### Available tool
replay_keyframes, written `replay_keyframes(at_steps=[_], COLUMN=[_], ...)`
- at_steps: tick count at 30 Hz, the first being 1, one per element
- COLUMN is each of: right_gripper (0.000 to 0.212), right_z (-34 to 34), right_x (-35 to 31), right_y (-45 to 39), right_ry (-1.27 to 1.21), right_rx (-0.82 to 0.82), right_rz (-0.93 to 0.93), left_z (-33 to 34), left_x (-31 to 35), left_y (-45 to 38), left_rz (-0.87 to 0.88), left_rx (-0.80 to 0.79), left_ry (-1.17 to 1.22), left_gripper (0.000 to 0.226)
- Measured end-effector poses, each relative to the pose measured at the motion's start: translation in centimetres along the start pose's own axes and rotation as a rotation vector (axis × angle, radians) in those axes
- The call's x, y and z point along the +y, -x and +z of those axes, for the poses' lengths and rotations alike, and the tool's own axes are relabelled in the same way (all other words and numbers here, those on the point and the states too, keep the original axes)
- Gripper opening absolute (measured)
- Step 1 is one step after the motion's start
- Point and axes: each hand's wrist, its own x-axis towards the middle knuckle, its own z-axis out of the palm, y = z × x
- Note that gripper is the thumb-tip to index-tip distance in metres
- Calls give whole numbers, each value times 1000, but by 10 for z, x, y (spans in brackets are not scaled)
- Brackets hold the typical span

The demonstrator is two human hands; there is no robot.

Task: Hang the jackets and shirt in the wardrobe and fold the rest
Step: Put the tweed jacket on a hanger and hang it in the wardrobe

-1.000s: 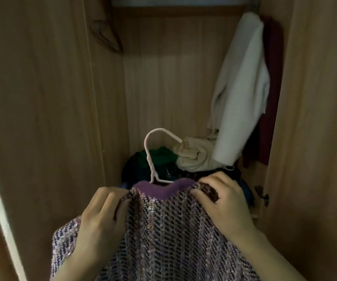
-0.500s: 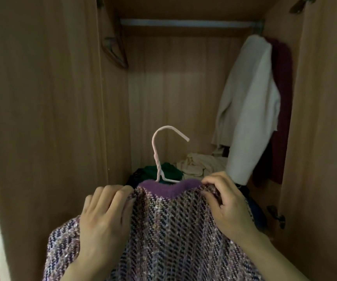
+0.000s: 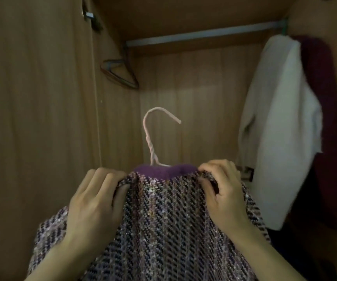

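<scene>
A purple tweed jacket (image 3: 163, 220) with a plain purple collar band is held up in front of an open wardrobe (image 3: 41, 118), low in the view and below the rail. It sits on a pale pink wire hanger (image 3: 153, 138), whose twisted neck rises out of the collar and whose hook stands free in the air, touching nothing. The weave is a diagonal mix of lilac, dark and glinting threads; no label, brand or writing can be read anywhere on it.

The left hand (image 3: 94, 201) grips the jacket's left shoulder, fingers curled over the top edge with the thumb tucked under the cloth. The right hand (image 3: 222, 191) grips the right shoulder the same way — fingers bent over the edge, pinching the fabric just beside the collar.

Above, a metal hanging rail (image 3: 204, 34) runs across the top of the wardrobe. At its right end hangs a cream jacket (image 3: 281, 128), and just behind it, against the side wall, a dark maroon garment (image 3: 321, 98). At the left end of the rail hang a few bare hangers (image 3: 121, 75), dark and bunched together against the side panel. A metal door hinge (image 3: 88, 15) shows near the upper left.

The wardrobe is light brown wood-grain board — back panel, sides and ceiling alike — and the light is dim.
</scene>
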Motion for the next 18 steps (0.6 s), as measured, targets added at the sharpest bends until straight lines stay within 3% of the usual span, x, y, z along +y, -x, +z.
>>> replay_keyframes(at_steps=[7, 18], right_gripper=[25, 25], right_z=[28, 116], right_x=[63, 108], right_y=[-56, -154], right_ry=[-144, -274], right_rx=[54, 199], right_rz=[-44, -113], left_z=[37, 71], left_x=[5, -62], left_y=[-61, -157], left_rz=[48, 214], left_rx=[13, 52], left_ry=[-159, -356], left_gripper=[17, 20])
